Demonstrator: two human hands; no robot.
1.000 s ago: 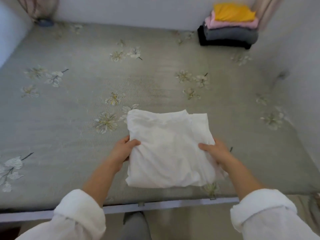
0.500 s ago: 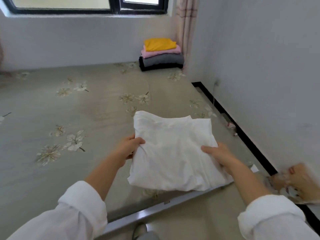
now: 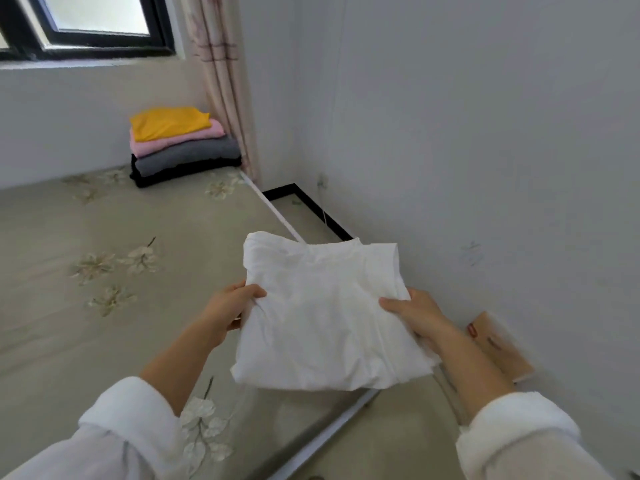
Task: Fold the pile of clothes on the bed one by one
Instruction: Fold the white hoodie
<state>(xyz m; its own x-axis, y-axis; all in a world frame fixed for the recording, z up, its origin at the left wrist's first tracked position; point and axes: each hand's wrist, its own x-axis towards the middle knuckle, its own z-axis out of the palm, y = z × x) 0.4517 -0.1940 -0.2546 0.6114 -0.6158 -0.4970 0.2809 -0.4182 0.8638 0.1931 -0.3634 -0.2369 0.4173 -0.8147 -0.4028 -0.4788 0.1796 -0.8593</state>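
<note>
Left hand at centre-left of the frame, gripping the left edge of a folded white garment: thumb on top, fingers curled beneath. Right hand at centre-right, clamped on the opposite edge, thumb flat on the cloth, fingers hidden under it. Hands well apart, the garment spread flat between them, held up above the lower right corner of the bed. White sleeves pushed up on both forearms, in the bottom corners.

Along the bed's near side, a pale frame rail running diagonally toward bottom centre. Along its right side, a thin white edge leading toward the upper middle. Between that edge and the grey wall on the right, a narrow strip of floor bounded by black skirting. Across the left half of the frame, a wide stretch of floral bedspread.

In the bed's far corner, upper left of centre, a stack of folded clothes: yellow on top, then pink, grey, and black at the bottom. Just beside it to the right, a pink curtain; above, a black-framed window. At lower right, just past the right wrist, a brown cardboard-like piece against the wall, its kind unclear.
</note>
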